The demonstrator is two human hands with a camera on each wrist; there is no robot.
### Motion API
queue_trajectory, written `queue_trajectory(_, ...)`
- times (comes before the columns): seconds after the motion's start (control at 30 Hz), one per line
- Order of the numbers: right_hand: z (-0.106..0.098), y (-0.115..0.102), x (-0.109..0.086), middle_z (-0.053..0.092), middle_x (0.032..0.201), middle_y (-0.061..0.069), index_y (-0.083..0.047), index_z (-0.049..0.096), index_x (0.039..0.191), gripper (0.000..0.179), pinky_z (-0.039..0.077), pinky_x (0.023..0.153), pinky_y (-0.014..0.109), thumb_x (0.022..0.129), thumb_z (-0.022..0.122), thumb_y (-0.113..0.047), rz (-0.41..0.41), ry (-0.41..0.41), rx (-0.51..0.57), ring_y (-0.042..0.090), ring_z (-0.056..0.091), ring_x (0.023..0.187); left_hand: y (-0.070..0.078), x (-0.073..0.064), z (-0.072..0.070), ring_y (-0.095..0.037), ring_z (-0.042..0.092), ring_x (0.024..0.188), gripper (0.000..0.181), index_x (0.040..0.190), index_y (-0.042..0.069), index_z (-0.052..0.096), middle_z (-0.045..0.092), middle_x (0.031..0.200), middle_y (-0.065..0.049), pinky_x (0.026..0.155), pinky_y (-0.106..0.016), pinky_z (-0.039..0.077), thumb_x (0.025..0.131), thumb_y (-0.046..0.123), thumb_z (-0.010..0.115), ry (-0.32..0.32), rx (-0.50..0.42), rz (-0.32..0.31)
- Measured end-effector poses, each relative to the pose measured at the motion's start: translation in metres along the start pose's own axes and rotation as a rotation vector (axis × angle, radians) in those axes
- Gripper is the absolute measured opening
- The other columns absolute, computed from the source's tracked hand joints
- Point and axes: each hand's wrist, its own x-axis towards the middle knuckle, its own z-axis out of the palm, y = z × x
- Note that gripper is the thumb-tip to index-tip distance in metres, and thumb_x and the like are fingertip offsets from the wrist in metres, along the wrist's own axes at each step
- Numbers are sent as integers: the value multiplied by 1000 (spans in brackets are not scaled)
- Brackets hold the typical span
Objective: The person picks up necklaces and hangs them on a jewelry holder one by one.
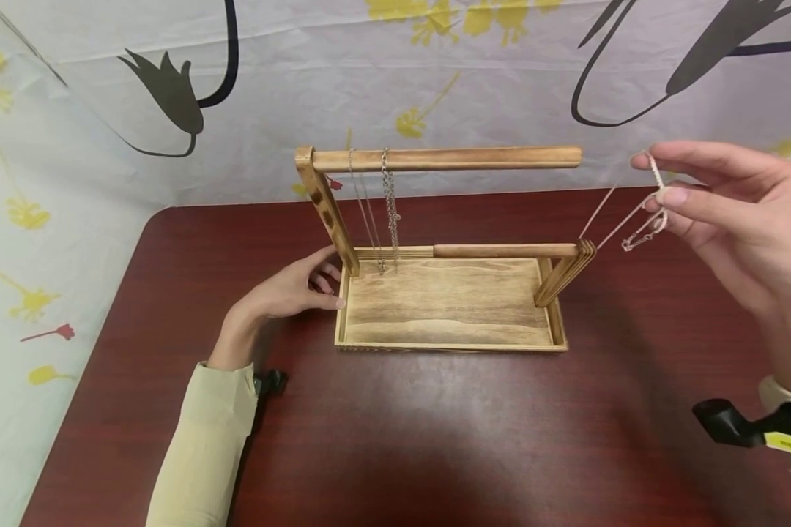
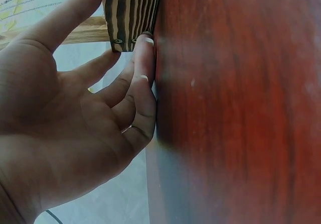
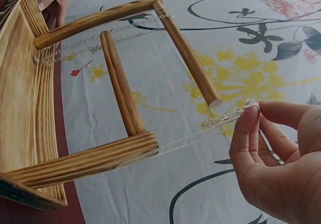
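A wooden jewelry stand (image 1: 448, 345) with a tray base, two posts and two bars stands on the table. My left hand (image 1: 294, 288) grips its left end, thumb at the rim and fingertips (image 2: 145, 50) low against the end wall. Thumb and forefinger of my right hand (image 1: 758, 197) pinch a thin silver chain necklace (image 1: 646, 236), raised to the right of the stand. Its strands run taut to the top of the short right post (image 1: 556, 278). Two silver necklaces (image 1: 390, 194) hang from the left part of the upper bar (image 1: 474, 158).
The upper bar's right end is free, just left of my right hand. A lower bar (image 1: 501, 250) spans the back of the stand. Behind the dark red table (image 1: 395, 439) hangs a white cloth (image 1: 290, 88) printed with plants.
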Motion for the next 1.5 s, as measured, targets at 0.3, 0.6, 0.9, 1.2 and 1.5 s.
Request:
queue_trajectory(0.3,13,1,5,63,122,30,20,53,129,47,58,70,35,86,37,35,66,18,-56,34,67,77,0,1,-1,-27,56,101,97,160,10,16,55,126,-17,88,-38,47,86,12,79,-9,-7,-15)
queue_trajectory(0.6,22,5,14,61,125,29,19,53,129,46,57,74,33,88,39,32,108,9,-32,34,66,78,1,-1,-1,-29,56,104,96,160,10,16,55,127,-17,90,-41,45,87,13,78,-13,-5,-22)
queue_trajectory(0.9,33,9,21,61,125,30,17,53,132,47,57,77,34,88,43,32,119,-19,-30,34,65,89,1,1,-1,-27,57,101,98,160,10,15,56,125,-17,89,-40,46,86,13,79,-16,8,-22)
queue_trajectory(1.2,42,14,25,60,127,30,18,53,131,46,56,79,34,88,45,30,115,-74,-31,34,65,94,3,1,-3,-27,57,102,97,160,10,15,56,125,-17,90,-41,45,86,14,79,-28,15,-29)
queue_trajectory(1.5,50,18,28,60,127,29,18,53,131,45,55,82,31,89,45,29,119,-108,-76,33,60,113,3,2,-3,-27,57,102,97,160,10,14,56,125,-18,90,-41,46,87,14,79,-29,17,-33)
